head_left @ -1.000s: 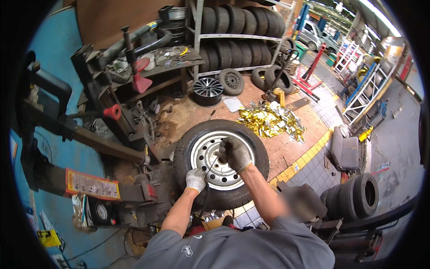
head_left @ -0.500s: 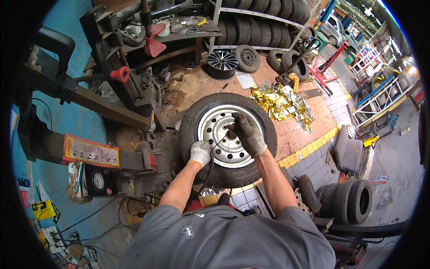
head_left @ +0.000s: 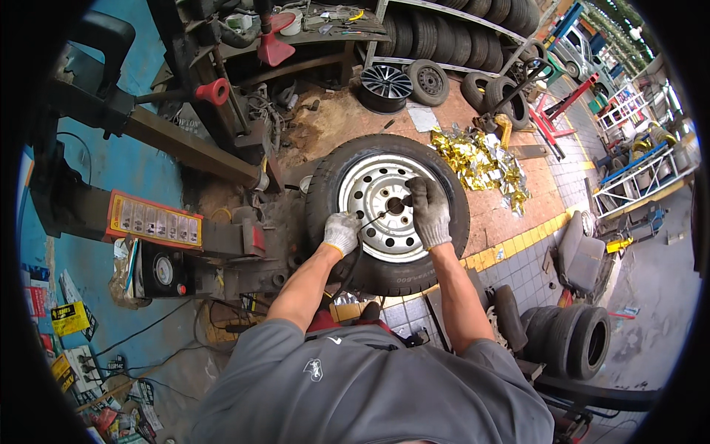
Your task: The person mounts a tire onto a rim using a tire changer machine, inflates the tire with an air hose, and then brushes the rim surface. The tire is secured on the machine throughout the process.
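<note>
A tyre [head_left: 325, 177] on a silver steel wheel rim [head_left: 377, 248] lies flat in front of me, its dark centre hole and ring of round holes facing up. My left hand [head_left: 342, 231], in a pale work glove, is closed on a black hose [head_left: 356, 263] at the rim's left side. A thin dark piece slants from that hand toward the wheel's centre. Over the right part of the rim, my right hand [head_left: 430, 214], its glove fingers blackened, has its fingers bent together. Whatever they may hold beside the centre hole is too small to make out.
At left stands a machine with a metal arm [head_left: 192, 159] and a pressure gauge [head_left: 163, 271]. Crumpled gold foil [head_left: 473, 159] lies right of the tyre. Beyond are a black alloy wheel [head_left: 384, 89] and a tyre rack [head_left: 381, 48]. Stacked tyres [head_left: 588, 344] stand at lower right.
My right hand has gone from raised, stretched fingers to bent ones lower over the rim. My left hand stays on the hose. The whole view has shifted slightly.
</note>
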`<state>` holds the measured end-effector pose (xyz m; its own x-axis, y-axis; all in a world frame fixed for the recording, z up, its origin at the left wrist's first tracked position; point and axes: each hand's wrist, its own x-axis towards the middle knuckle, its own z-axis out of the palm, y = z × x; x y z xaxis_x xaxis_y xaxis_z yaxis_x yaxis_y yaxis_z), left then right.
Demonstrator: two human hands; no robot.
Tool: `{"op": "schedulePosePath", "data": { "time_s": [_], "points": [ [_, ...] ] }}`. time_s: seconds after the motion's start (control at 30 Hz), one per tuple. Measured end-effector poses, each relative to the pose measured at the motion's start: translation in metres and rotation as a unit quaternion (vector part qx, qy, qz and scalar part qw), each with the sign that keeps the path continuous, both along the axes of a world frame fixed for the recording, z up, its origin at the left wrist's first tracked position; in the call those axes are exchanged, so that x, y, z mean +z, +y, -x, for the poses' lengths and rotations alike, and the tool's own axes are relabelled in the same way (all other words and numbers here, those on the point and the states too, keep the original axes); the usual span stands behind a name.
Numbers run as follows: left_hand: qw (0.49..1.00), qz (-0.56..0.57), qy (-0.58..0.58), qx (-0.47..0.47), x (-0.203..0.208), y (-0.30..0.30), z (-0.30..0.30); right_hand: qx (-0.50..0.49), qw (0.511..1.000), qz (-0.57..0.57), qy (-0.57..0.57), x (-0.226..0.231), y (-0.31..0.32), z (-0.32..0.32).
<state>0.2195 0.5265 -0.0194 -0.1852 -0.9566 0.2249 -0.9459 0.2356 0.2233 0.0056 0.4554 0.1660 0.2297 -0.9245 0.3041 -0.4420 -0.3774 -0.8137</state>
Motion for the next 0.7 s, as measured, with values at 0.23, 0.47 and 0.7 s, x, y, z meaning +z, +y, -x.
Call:
{"op": "schedulePosePath", "data": {
  "time_s": [0.23,0.47,0.7],
  "points": [
    [0.998,-0.035,-0.03,0.041,0.001,-0.004,-0.002,0.014,0.986,0.025,0.165,0.053,0.019,-0.016],
    [0.999,-0.037,-0.018,0.018,0.002,-0.001,-0.004,0.056,0.965,0.073,0.245,0.067,0.02,-0.015],
    [0.998,-0.061,-0.026,0.015,0.004,-0.002,0.001,0.012,0.959,0.074,0.275,0.059,0.013,-0.02]
  ]
}}
